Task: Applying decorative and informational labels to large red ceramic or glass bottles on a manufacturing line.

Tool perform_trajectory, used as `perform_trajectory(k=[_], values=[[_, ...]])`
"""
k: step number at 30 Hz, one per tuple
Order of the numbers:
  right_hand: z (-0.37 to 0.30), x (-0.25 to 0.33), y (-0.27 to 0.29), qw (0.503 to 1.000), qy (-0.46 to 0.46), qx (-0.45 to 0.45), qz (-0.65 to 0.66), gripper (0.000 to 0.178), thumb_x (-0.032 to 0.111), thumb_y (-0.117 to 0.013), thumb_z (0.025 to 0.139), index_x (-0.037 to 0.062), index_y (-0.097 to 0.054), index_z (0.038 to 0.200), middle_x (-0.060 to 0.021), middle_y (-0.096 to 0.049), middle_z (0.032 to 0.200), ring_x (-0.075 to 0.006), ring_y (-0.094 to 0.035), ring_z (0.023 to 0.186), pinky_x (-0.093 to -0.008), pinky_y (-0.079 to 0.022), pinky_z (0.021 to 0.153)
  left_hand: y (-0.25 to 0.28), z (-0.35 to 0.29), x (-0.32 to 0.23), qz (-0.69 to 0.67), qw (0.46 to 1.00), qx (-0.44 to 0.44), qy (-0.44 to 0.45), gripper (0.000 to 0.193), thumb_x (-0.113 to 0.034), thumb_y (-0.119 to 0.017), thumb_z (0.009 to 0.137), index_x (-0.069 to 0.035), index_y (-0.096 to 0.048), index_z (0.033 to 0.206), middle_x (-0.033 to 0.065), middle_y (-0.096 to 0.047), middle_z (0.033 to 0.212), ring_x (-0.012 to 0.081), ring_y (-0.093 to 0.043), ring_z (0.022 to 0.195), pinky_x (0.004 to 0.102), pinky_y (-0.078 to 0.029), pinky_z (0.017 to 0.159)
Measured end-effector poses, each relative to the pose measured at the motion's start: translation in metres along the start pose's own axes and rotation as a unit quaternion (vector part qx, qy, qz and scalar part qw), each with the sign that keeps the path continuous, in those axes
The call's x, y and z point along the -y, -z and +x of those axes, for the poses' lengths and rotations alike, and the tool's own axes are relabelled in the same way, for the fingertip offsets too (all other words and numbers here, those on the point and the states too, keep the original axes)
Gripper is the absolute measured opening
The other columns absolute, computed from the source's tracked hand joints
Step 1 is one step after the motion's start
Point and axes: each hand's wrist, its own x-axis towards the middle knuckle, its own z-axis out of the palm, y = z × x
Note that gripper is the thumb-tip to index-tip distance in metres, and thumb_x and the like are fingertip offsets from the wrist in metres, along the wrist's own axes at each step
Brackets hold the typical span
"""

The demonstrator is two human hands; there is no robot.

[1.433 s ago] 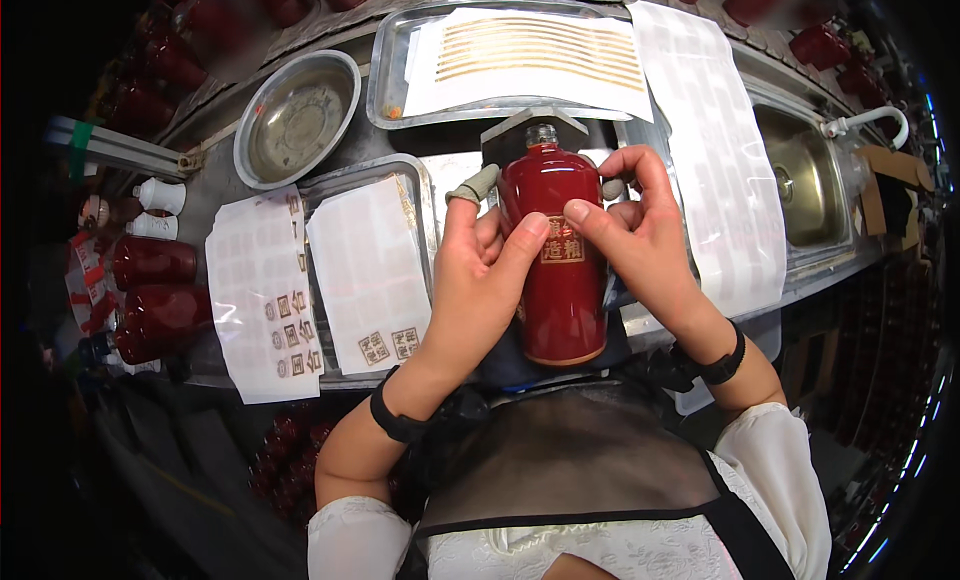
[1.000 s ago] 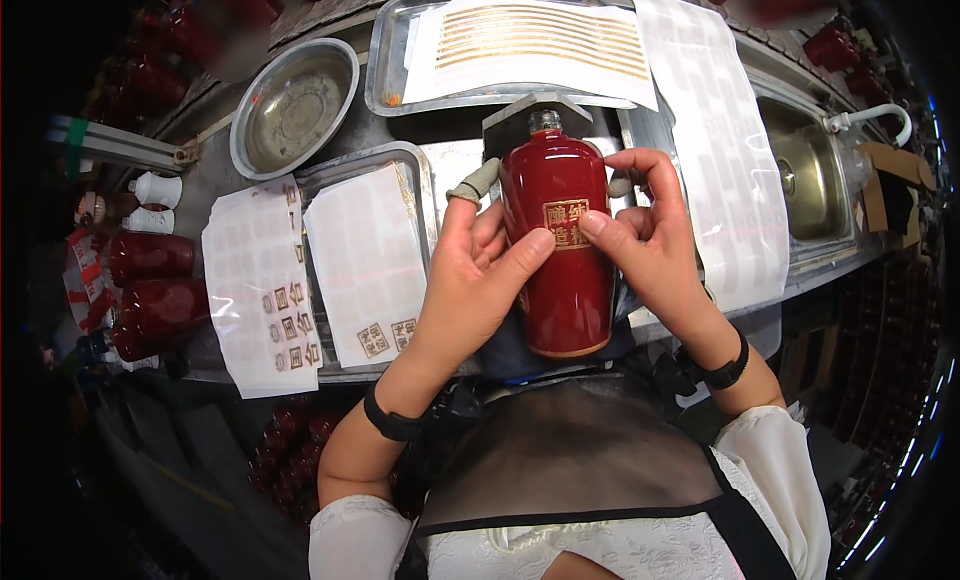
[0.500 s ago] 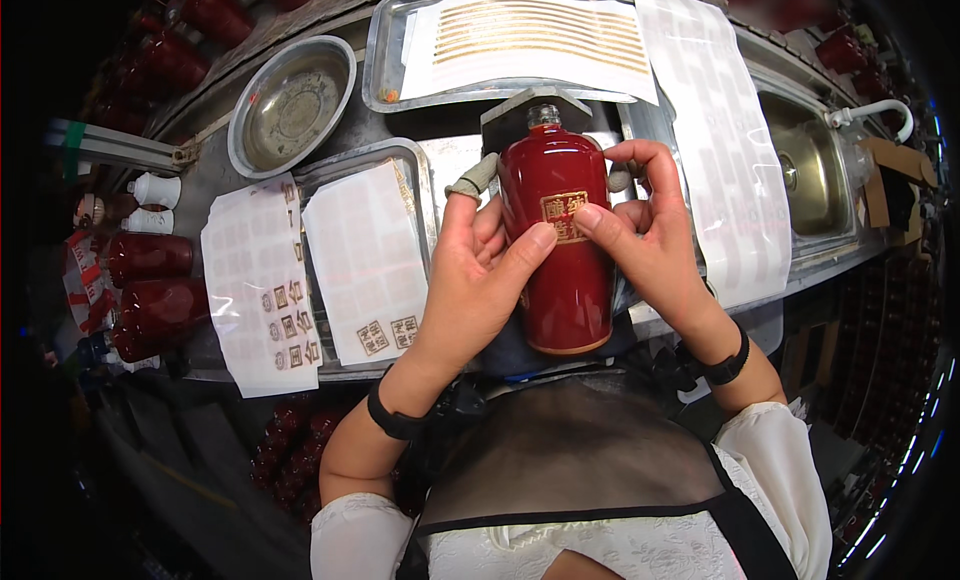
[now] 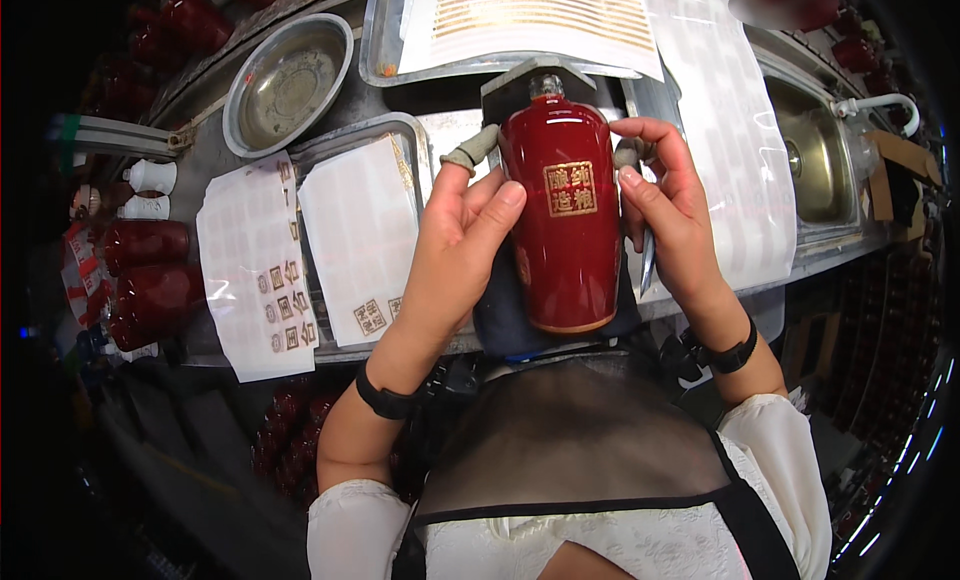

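Observation:
A glossy dark red bottle (image 4: 566, 250) with a bare glass neck lies neck-away before me, a square gold decal (image 4: 571, 189) on its front. It rests against a grey angular block (image 4: 505, 83) at its neck end. My left hand (image 4: 462, 235) holds the bottle's left side, index finger in a grey finger cot touching the shoulder, thumb along the edge. On the opposite side my right hand (image 4: 675, 205) grips it, thumb near the right edge and a grey-covered finger against the glass. A thin silvery strip (image 4: 648, 260) shows below the right hand; what it is I cannot tell.
White decal sheets (image 4: 245, 270) lie to the left, some over a metal tray (image 4: 417, 135). A round metal basin (image 4: 238, 130) sits farther back. Another tray (image 4: 378, 40) bears a gold-striped sheet (image 4: 540, 25). A long pale sheet (image 4: 735, 160) and a sink (image 4: 820, 195) are at right. Red bottles (image 4: 155, 305) stand left.
Both thumbs have come off the decal outward to the bottle's sides, so the whole gold square shows. The bottle and bench sit slightly higher in the picture.

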Motion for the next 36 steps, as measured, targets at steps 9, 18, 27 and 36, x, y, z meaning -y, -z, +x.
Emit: perform_trajectory(k=[9, 18, 27, 36], values=[[-0.001, 0.008, -0.007, 0.998, -0.005, -0.001, 0.056, 0.041, 0.011, -0.062, 0.094, 0.0046, -0.044, 0.130, -0.0057, -0.050, 0.109, -0.0032, -0.054, 0.071, -0.0166, -0.046, 0.064, -0.012, -0.001, -0.006, 0.009, 1.000, 0.003, -0.006, 0.059, -0.011, -0.063, 0.097, 0.002, -0.030, 0.144, 0.0231, -0.053, 0.137, 0.0221, -0.057, 0.122, 0.0334, -0.047, 0.103], [-0.001, -0.005, -0.011, 1.000, 0.017, -0.021, 0.009, 0.055, 0.015, -0.075, 0.087, 0.0060, -0.042, 0.130, -0.0052, -0.055, 0.106, 0.0011, -0.048, 0.054, -0.0156, -0.038, 0.047, -0.016, 0.000, -0.003, 0.017, 1.000, -0.013, -0.006, 0.064, -0.006, -0.066, 0.094, -0.001, -0.028, 0.144, 0.0222, -0.054, 0.135, 0.0228, -0.058, 0.121, 0.0336, -0.050, 0.100], [-0.002, -0.004, -0.012, 1.000, 0.002, -0.012, 0.012, 0.055, 0.013, -0.073, 0.087, 0.0060, -0.041, 0.131, -0.0044, -0.057, 0.103, 0.0013, -0.049, 0.055, -0.0164, -0.039, 0.048, -0.014, 0.000, -0.001, 0.022, 1.000, -0.006, -0.014, 0.061, -0.007, -0.065, 0.095, -0.001, -0.029, 0.143, 0.0218, -0.054, 0.134, 0.0215, -0.058, 0.121, 0.0328, -0.050, 0.100], [-0.002, -0.003, -0.012, 0.999, 0.016, -0.031, 0.016, 0.051, 0.012, -0.072, 0.087, 0.0052, -0.044, 0.129, -0.0059, -0.059, 0.107, 0.0005, -0.050, 0.056, -0.0171, -0.040, 0.049, -0.016, -0.001, -0.005, 0.030, 1.000, -0.003, -0.005, 0.062, -0.007, -0.066, 0.094, 0.000, -0.028, 0.143, 0.0214, -0.055, 0.134, 0.0210, -0.057, 0.121, 0.0329, -0.049, 0.101]])
